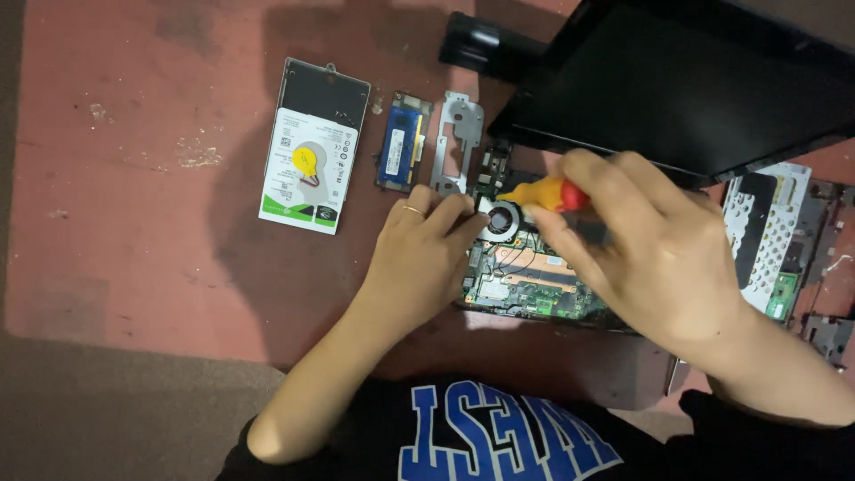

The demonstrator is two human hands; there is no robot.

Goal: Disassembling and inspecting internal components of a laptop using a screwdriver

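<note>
We take the green circuit board [534, 285] as our landmark; it lies on the red bench [134, 178], and our right hand covers its right part.

Our right hand [659, 258] has its grip closed around a screwdriver [543, 193] with a yellow and red handle. The tool lies across the top edge of the board and points left; we cannot make out its tip, which is lost against the parts beneath. Our left hand [423, 254] rests at the board's left edge, fingers curled down against the round fan [501, 221] at the board's upper left corner. Whether that grip pinches anything we cannot tell, since the fingertips are hidden against the fan. A thin ring sits on one finger.

Left of the board, beyond the left hand, three parts lie in a row on the bench: nearest, a grey metal bracket [457, 142]; next, a blue memory module [403, 142]; farthest, a hard drive [312, 147] with a white and green label, and on it a yellow coin cell [305, 160] with thin wires.

Above and right of the board a black laptop lid [695, 80] stands tilted, cut off by the top edge, and a black block [485, 44] lies just left of it. Right of the board, a perforated metal plate [770, 232] and other dark parts run off the right edge, too dim to tell apart. Below the board, a black shirt [499, 436] with blue lettering fills the bottom edge.
</note>
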